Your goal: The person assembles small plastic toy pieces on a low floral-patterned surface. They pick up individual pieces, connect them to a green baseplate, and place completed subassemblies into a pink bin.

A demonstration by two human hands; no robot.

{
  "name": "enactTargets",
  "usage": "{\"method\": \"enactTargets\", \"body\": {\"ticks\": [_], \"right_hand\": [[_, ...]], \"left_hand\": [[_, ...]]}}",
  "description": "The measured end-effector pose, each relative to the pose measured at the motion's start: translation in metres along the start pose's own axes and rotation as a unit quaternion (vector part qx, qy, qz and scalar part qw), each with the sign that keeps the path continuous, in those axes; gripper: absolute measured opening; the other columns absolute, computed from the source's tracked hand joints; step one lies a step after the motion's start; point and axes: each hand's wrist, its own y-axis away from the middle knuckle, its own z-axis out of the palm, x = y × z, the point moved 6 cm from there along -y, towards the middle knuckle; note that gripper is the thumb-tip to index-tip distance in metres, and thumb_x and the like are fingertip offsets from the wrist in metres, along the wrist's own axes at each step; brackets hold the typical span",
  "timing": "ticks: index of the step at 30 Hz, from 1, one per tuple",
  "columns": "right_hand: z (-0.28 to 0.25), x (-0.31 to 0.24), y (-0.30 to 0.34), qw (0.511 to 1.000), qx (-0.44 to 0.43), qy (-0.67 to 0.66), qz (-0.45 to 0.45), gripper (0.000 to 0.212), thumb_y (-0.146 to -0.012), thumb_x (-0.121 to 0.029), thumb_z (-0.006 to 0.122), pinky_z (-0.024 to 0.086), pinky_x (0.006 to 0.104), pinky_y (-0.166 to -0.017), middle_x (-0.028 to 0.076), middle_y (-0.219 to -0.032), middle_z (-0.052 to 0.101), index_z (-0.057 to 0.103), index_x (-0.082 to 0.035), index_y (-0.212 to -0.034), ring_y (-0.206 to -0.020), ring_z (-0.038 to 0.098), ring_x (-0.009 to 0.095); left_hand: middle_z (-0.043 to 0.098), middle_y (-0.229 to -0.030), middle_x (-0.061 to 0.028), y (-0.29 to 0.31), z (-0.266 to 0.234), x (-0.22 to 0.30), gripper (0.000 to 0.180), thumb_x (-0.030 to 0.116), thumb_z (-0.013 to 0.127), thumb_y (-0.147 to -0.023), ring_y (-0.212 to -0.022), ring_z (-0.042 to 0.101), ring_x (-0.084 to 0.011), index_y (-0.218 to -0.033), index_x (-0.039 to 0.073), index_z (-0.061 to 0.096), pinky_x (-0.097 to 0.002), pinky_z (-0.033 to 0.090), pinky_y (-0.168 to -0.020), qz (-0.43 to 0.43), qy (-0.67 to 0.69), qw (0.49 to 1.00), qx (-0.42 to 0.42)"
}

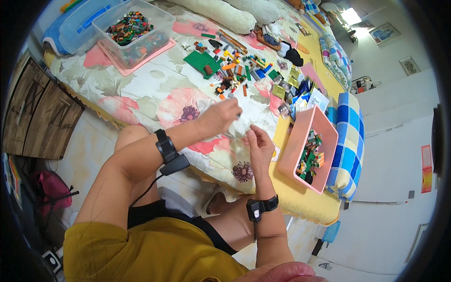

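Note:
Over the flowered bedspread (pixel 117 94), my left hand (pixel 220 118) is closed, fingertips pinched on a small dark piece (pixel 239 115) too small to name surely. To its right and slightly nearer, my right hand (pixel 260 144) is held up with thumb and fingers curled together; whether anything sits between them is hard to make out. The hands are apart. Just beyond them lies a loose spread of toy building bricks (pixel 230 84) in orange, black, grey, yellow and blue. A green baseplate (pixel 197 61) with a brown piece on it lies at the pile's left.
A see-through plastic bin (pixel 162 35) of mixed bricks stands on a pink lid (pixel 124 70) at the far left. At right sits a pink bin (pixel 291 145) holding bricks and a puzzle cube (pixel 319 160), beside a checked bolster (pixel 346 145). A doll (pixel 272 40) lies behind the pile.

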Motion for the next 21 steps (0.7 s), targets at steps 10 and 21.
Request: {"method": "enactTargets", "body": {"ticks": [10,21], "right_hand": [[0.014,0.008,-0.003,0.995,-0.043,-0.076,0.04,0.018,-0.096,-0.013,0.063,0.052,0.0243,-0.059,0.008,-0.082,0.067,0.066,0.004,-0.103,-0.064,0.062,0.012],[-0.012,0.001,-0.014,0.998,0.025,-0.033,-0.057,0.017,-0.096,-0.015,0.063,0.05,0.0248,-0.059,0.007,-0.08,0.066,0.065,0.001,-0.097,-0.063,0.06,0.011]], "left_hand": [[0.055,-0.094,-0.013,0.007,0.004,0.03,0.02,0.0,0.064,-0.078,-0.086,0.06,-0.0316,-0.097,0.0,0.059,-0.0382,0.052,-0.075,0.052,0.075,0.995,-0.03],[0.056,-0.096,-0.0135,0.007,0.004,0.02,0.025,-0.001,0.068,-0.077,-0.088,0.061,-0.0319,-0.1,-0.001,0.06,-0.0379,0.052,-0.075,0.034,0.058,0.998,-0.017]]}}
